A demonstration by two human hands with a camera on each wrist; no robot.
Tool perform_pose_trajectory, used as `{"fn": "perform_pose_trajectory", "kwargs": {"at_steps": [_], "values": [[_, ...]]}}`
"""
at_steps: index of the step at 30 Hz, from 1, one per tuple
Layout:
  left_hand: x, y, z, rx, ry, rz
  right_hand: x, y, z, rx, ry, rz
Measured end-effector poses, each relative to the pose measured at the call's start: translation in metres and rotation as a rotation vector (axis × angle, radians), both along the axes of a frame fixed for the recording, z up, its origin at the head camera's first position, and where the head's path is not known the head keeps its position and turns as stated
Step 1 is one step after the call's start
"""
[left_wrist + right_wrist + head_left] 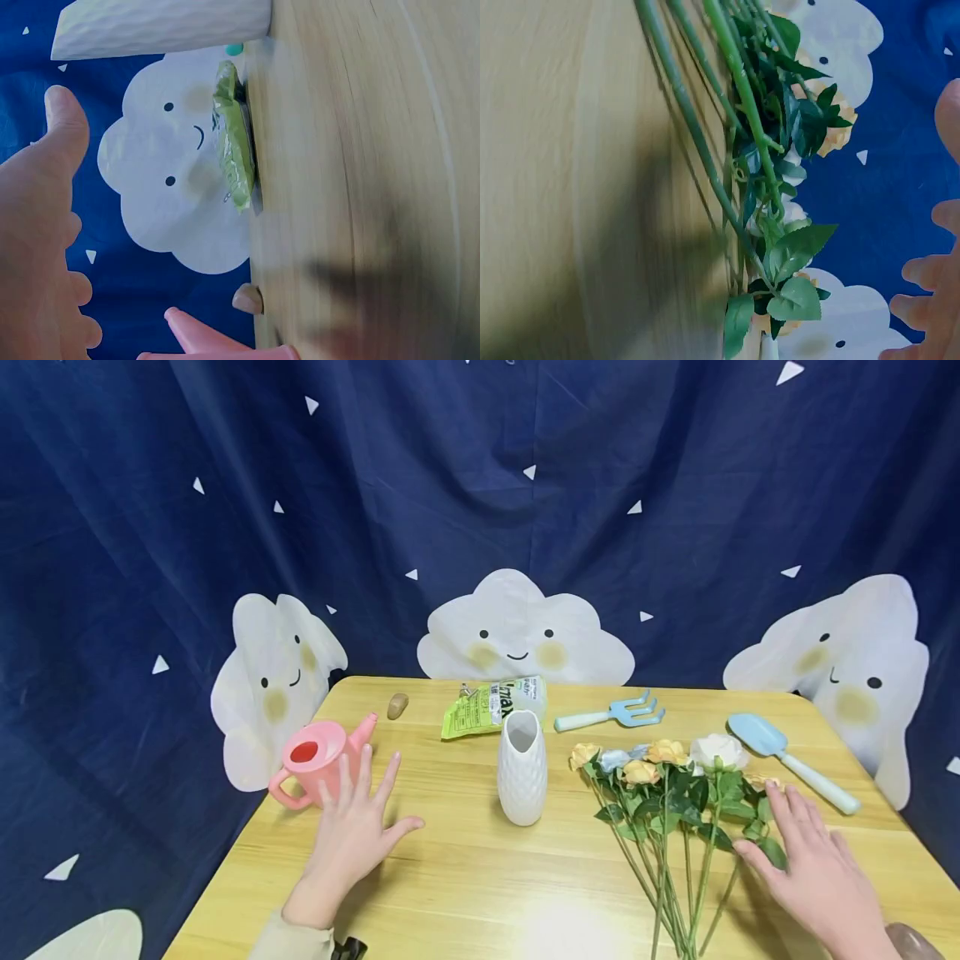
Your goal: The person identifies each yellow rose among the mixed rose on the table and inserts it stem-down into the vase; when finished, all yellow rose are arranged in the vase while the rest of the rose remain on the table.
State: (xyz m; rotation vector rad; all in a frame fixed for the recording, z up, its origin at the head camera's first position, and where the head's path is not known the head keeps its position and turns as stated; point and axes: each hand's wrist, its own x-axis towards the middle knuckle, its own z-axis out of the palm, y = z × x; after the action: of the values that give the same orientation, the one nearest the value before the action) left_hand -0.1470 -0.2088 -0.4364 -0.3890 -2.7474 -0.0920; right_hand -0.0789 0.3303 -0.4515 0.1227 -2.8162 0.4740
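Observation:
My left hand, fingers spread, hovers over the table just in front of a pink watering can. Nothing is in its grasp; the left wrist view shows the thumb stretched out. My right hand hangs above the right side of a bunch of artificial flowers, its fingers straight and holding nothing. Yellow, blue and white blooms top the bunch, and its green stems point toward me. Between the hands a white textured vase stands upright. Whether the right fingertips touch the leaves I cannot tell.
Behind the vase lies a green and white bag. A brown stone-like piece sits at the back left. A blue hand rake lies at the back, and a blue trowel at the right. The wooden table meets a dark blue curtain.

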Motion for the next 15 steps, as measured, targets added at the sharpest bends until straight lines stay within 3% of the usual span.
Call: {"fn": "perform_pose_trajectory", "kwargs": {"at_steps": [4, 10, 15], "values": [[0.0, 0.005, -0.003, 0.19, -0.105, -0.043, 0.0, -0.002, 0.006, -0.174, -0.053, -0.022], [-0.002, 0.021, -0.008, 0.621, -0.302, -0.161, -0.005, -0.01, 0.011, -0.455, -0.136, -0.074], [-0.013, 0.041, -0.017, 1.105, -0.475, -0.32, -0.008, -0.022, 0.006, -0.769, -0.227, -0.023]]}}
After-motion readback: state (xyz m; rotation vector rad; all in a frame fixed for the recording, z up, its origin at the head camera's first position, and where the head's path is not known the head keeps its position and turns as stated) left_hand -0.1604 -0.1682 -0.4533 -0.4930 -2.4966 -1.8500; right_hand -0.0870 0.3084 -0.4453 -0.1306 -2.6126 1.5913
